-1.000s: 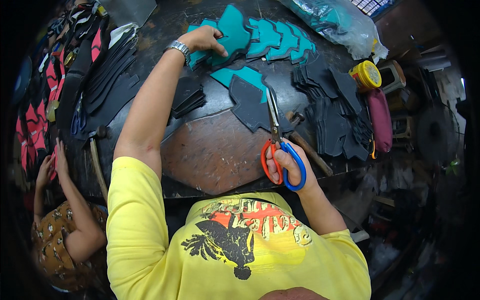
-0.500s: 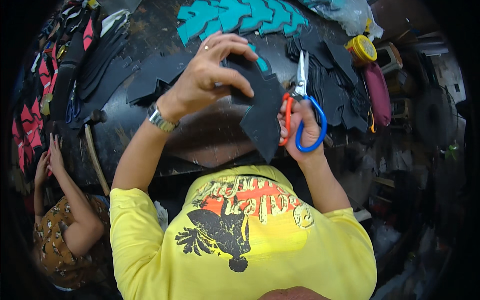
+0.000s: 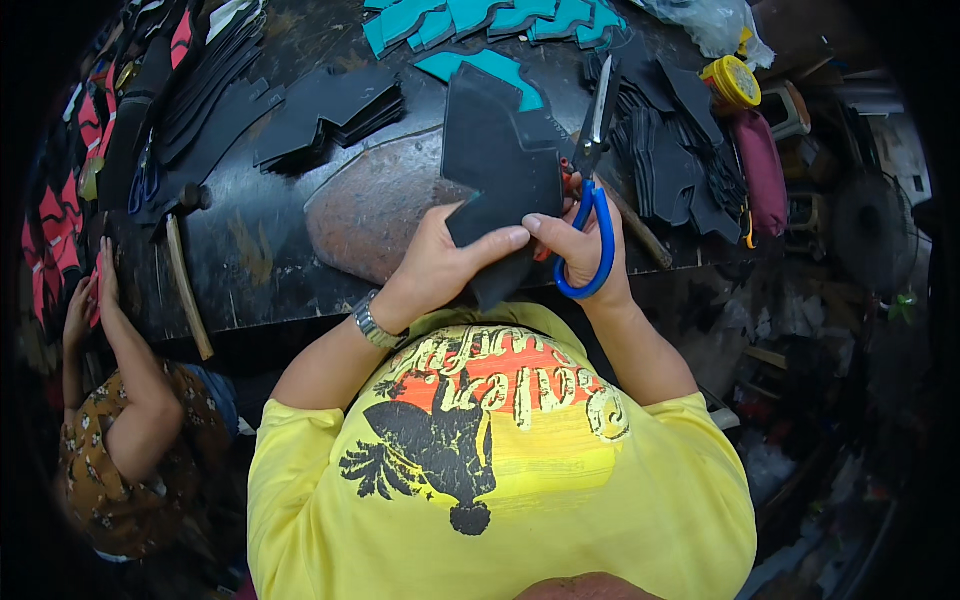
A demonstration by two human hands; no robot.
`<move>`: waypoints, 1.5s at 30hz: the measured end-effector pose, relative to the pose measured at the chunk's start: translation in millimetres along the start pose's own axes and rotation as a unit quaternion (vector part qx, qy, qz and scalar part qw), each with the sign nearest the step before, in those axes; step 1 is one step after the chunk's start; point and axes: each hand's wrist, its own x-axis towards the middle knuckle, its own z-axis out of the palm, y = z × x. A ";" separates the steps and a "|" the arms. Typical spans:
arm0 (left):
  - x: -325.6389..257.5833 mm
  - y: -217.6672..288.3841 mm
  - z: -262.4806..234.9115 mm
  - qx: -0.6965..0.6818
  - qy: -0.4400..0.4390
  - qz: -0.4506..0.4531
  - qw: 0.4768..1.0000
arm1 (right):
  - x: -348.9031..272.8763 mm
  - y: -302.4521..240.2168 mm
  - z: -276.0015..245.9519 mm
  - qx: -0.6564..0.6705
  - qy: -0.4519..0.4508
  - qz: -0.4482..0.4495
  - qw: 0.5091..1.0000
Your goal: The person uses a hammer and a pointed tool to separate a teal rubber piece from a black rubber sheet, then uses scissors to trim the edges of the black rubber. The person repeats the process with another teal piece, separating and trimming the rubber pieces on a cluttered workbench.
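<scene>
2 hands, 1 black piece at the scissors

2 hands meet above the workbench [image 3: 260, 280]. Left hand [image 3: 440, 265] pinches the black cut piece [image 3: 495, 170]; just right of it, right hand [image 3: 590, 250] grips blue-handled scissors [image 3: 592, 175], blades apparently shut. Trimming seems underway; next, the edge needs feeding between opened blades.

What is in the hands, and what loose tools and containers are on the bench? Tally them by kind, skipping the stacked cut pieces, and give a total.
Blue-handled scissors, right hand: 1
Black cut piece, left hand: 1
Wooden tool handles: 2
Yellow round tin: 1
Maroon pouch: 1
Total: 6
</scene>
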 end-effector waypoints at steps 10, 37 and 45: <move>10.1 6.9 -9.9 0.022 0.116 0.081 0.990 | -41.1 11.6 -47.3 -0.044 -0.153 0.092 0.983; 9.5 6.1 0.5 -0.138 0.134 0.052 0.980 | -62.0 19.6 -39.4 -0.041 -0.144 0.144 0.978; 9.6 7.2 -0.7 -0.131 0.124 0.054 0.982 | -61.1 17.2 -37.3 -0.044 -0.142 0.143 0.979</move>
